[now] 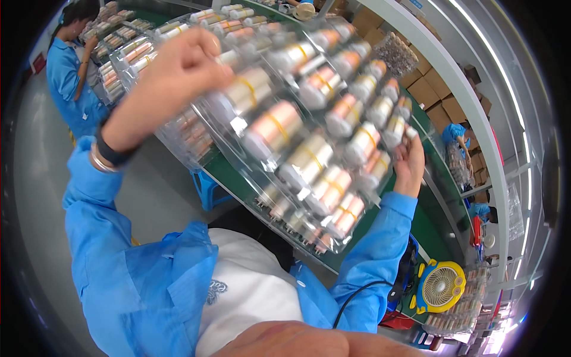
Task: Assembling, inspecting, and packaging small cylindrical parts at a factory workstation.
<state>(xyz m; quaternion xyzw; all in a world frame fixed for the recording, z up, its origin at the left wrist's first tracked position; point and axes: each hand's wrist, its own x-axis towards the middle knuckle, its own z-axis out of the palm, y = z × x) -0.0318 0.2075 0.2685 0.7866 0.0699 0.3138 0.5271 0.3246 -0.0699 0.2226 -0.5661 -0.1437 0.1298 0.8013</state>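
A clear plastic tray [229,146] is raised and tilted in front of me, its cells filled with bundles of small pink and cream cylinders [273,130] held by yellow bands. My left hand [181,74] is closed at the tray's far left edge, thumb and fingers pinched together and slightly blurred. On the right side, my right hand [410,157] grips the tray's edge with bent fingers. Part of the tray is smeared by motion. Under its near edge, more cylinders [291,220] show through clear plastic.
More filled trays [190,137] are stacked on the green table [229,172] to the left. A blue stool [208,189] stands below. Across on the left a co-worker [74,77] handles similar trays. A yellow fan [441,287] sits at right, with cardboard boxes [431,92] beyond.
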